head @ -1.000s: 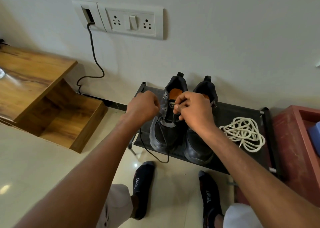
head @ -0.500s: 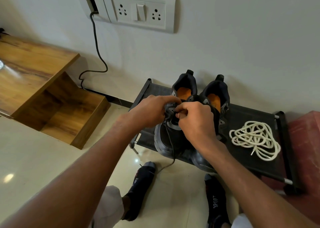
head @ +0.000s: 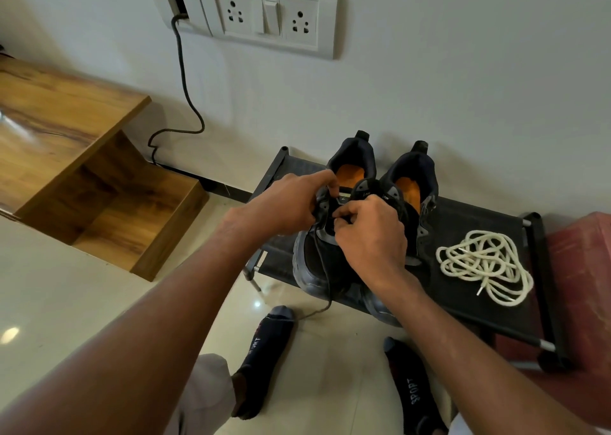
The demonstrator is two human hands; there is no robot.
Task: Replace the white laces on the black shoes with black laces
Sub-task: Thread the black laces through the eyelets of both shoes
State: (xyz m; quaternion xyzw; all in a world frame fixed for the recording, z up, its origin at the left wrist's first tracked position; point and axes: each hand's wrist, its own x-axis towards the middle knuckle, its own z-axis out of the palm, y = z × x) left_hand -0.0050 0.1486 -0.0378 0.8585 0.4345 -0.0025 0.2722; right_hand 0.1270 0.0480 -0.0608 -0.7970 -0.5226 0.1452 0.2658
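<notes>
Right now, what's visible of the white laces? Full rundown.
The white laces lie in a loose tangled heap of loops on the black rack, to the right of the shoes. They look like thick, round, off-white cord, likely cotton. One tipped end pokes out at the near side of the heap. Neither hand touches them; they rest only on the rack's surface, clear of the shoes.

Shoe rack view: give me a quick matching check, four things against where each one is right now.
Things:
1. white laces
2. black lace
3. right shoe
4. cable

Places:
A. plugged into the wall plate
B. dangling off the rack's front edge
C. piled on the rack's right end
D. upright beside the shoe being laced

Pairs: 1-C, 2-B, 3-D, 4-A
</notes>
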